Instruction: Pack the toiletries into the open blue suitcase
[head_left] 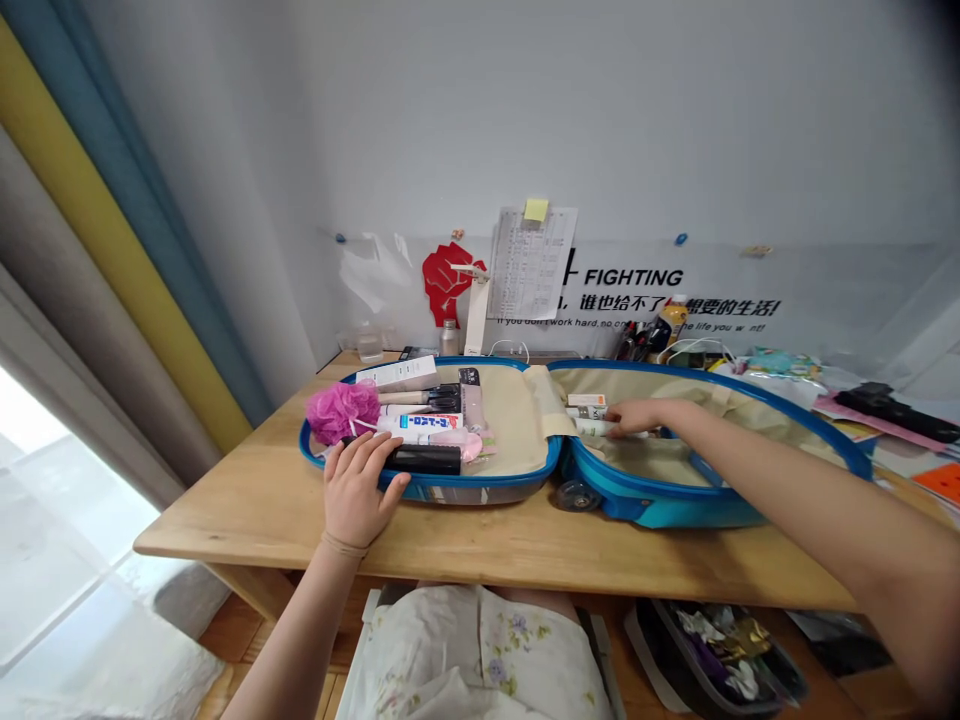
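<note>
**Both hands in the open blue suitcase**

The left hand (358, 490) lay flat, fingers spread, over the front rim of the suitcase's left half (480, 487), its fingertips on the end of a black tube (424, 459) — resting on it rather than closed around it. Nothing was gripped there. The right hand (634, 415) reached across into the right half (675, 505), fingers down on a white tube (596, 427) near the hinge; whether it had actually pinched the tube or was only touching it, I couldn't tell from where I stood.

Just behind the black tube sat a white toothpaste tube with blue and red lettering (429, 422), and to its left a pink bath pouf (343, 410) tucked into the corner. Further back lay a long white box (397, 373) and a dark brush-like item (442, 396). By the right hand, a small orange-and-white box (586, 400) lay just beside the white tube, against the beige lining.

The suitcase was spread open on a wooden table (262, 500), wheel facing the person. Along the wall stood a small metal bottle (448, 338), a yellow-capped bottle (673, 318), and a pinned sheet of paper with a yellow sticky note (531, 262). A black remote-like object (896, 410) lay well off to the right. Under the table, a tray of odds and ends (720, 650) sat on the floor.
</note>
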